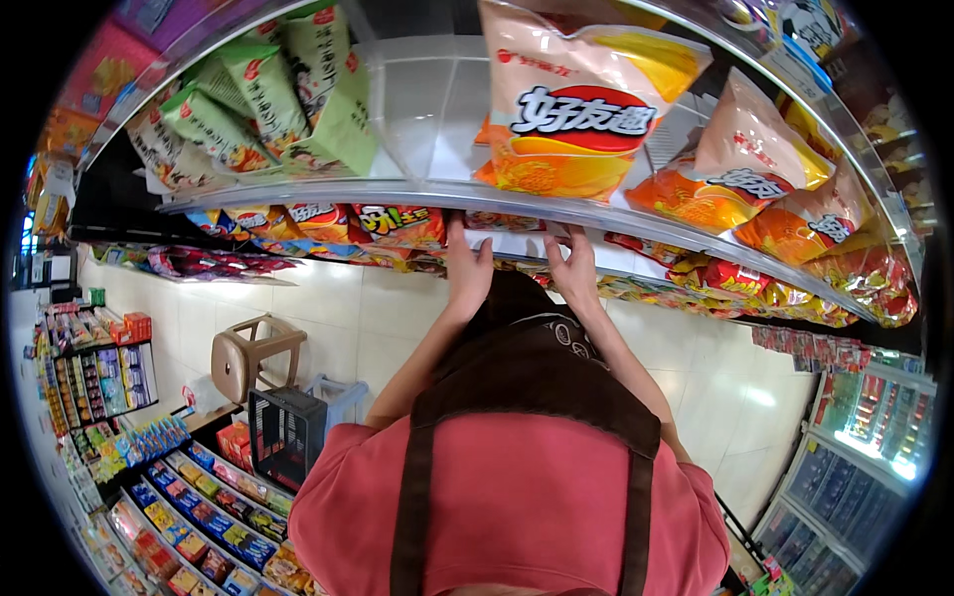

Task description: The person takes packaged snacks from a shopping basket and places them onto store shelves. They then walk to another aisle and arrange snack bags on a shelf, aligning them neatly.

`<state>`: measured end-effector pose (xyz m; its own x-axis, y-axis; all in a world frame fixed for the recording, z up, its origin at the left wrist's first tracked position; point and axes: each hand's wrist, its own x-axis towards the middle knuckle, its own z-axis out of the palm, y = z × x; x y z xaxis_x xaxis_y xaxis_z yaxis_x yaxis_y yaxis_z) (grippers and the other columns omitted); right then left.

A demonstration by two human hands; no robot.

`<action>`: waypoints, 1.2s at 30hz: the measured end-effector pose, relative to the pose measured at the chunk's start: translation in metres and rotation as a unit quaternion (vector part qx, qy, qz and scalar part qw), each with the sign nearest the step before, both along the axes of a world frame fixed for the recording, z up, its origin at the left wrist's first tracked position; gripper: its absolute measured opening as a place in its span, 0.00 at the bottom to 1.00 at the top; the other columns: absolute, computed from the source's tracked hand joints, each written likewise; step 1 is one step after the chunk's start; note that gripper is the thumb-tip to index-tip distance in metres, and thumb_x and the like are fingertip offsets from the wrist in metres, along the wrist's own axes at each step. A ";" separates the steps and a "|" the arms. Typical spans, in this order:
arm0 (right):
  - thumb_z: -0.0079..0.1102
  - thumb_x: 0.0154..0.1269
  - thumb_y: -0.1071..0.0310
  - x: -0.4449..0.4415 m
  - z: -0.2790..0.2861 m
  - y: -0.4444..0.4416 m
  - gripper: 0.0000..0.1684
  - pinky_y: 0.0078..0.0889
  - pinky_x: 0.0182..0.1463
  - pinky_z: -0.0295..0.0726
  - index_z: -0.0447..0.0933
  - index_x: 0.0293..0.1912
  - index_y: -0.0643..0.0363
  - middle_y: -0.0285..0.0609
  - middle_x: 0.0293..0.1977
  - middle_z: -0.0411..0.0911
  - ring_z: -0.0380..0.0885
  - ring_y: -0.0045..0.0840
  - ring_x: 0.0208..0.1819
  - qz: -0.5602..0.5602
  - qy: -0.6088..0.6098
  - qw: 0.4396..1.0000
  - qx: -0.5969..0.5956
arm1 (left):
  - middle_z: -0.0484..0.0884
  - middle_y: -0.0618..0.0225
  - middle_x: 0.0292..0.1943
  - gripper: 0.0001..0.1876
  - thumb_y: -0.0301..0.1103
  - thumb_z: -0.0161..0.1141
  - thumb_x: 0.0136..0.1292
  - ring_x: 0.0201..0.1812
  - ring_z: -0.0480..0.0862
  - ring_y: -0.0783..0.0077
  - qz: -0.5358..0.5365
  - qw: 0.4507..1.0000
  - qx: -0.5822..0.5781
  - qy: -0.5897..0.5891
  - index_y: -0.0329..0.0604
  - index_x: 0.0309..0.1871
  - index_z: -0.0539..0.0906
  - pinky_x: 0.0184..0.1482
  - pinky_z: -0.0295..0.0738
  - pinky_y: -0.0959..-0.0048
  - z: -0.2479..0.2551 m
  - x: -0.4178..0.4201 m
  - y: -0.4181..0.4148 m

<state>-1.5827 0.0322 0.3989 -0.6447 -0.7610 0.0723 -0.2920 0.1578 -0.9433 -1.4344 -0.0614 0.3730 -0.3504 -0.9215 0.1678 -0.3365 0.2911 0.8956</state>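
Both of my hands reach in under the clear front lip (417, 191) of the upper shelf, over the white lower shelf (514, 243). My left hand (469, 274) is beside a red snack bag (402, 225), its fingers pointing inward and its thumb apart. My right hand (574, 270) is a short way to the right, thumb raised and fingertips partly covered by the lip. Between the hands, farther in, a reddish snack bag (505, 221) shows only in part. Whether either hand grips it cannot be made out.
Above stand a large orange-and-pink chip bag (574, 127), more chip bags (753, 175) and a green carton of snack packs (335, 141). Behind on the tiled floor are a brown plastic stool (257, 354) and a black crate (287, 436). A glass-door cooler (835, 477) stands right.
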 end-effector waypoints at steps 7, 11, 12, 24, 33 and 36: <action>0.54 0.67 0.74 -0.022 0.029 0.061 0.27 0.34 0.58 0.74 0.66 0.64 0.64 0.51 0.58 0.75 0.75 0.35 0.59 -0.037 -0.021 0.999 0.004 | 0.64 0.55 0.70 0.31 0.21 0.58 0.63 0.64 0.72 0.63 -0.086 0.993 0.063 0.041 0.38 0.71 0.63 0.58 0.74 0.69 0.010 0.035 0.043; 0.52 0.67 0.78 -0.040 0.015 0.103 0.28 0.31 0.62 0.70 0.65 0.66 0.63 0.47 0.62 0.72 0.70 0.31 0.64 -0.113 0.028 0.993 -0.016 | 0.78 0.58 0.59 0.20 0.21 0.58 0.63 0.56 0.80 0.66 -0.215 0.966 0.142 -0.003 0.40 0.59 0.77 0.51 0.78 0.72 -0.003 0.026 0.045; 0.52 0.68 0.78 -0.044 0.014 0.110 0.28 0.31 0.62 0.70 0.65 0.66 0.63 0.47 0.63 0.72 0.70 0.31 0.64 -0.139 0.053 0.989 -0.013 | 0.83 0.61 0.51 0.13 0.22 0.58 0.63 0.50 0.83 0.65 -0.212 0.969 0.127 0.013 0.37 0.52 0.81 0.52 0.78 0.71 0.003 0.011 0.051; 0.54 0.68 0.72 -0.099 0.006 0.132 0.33 0.40 0.69 0.63 0.56 0.69 0.70 0.62 0.66 0.61 0.64 0.49 0.67 -0.188 0.090 0.978 0.020 | 0.83 0.45 0.42 0.18 0.38 0.62 0.64 0.44 0.83 0.46 -0.237 0.967 -0.094 -0.006 0.32 0.49 0.80 0.46 0.76 0.58 0.009 -0.162 0.078; 0.55 0.68 0.70 -0.123 -0.016 0.128 0.33 0.45 0.64 0.66 0.58 0.68 0.69 0.66 0.60 0.67 0.68 0.54 0.60 -0.125 0.089 0.988 0.007 | 0.84 0.47 0.35 0.16 0.38 0.62 0.63 0.37 0.84 0.48 -0.232 0.973 -0.011 0.005 0.31 0.45 0.82 0.43 0.77 0.57 -0.030 -0.191 0.085; 0.56 0.67 0.69 -0.128 -0.023 0.130 0.31 0.47 0.61 0.68 0.60 0.66 0.69 0.66 0.56 0.70 0.71 0.55 0.56 -0.117 0.078 0.990 0.022 | 0.84 0.48 0.34 0.16 0.39 0.62 0.63 0.35 0.84 0.49 -0.227 0.973 0.012 -0.030 0.32 0.45 0.82 0.43 0.78 0.58 -0.026 -0.186 0.086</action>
<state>-1.7103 0.1622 0.3757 -0.7869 -0.5970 0.1561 -0.3852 0.2777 -0.8801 -1.6207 0.0246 0.3471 -0.7305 -0.6733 0.1145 -0.2302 0.4006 0.8868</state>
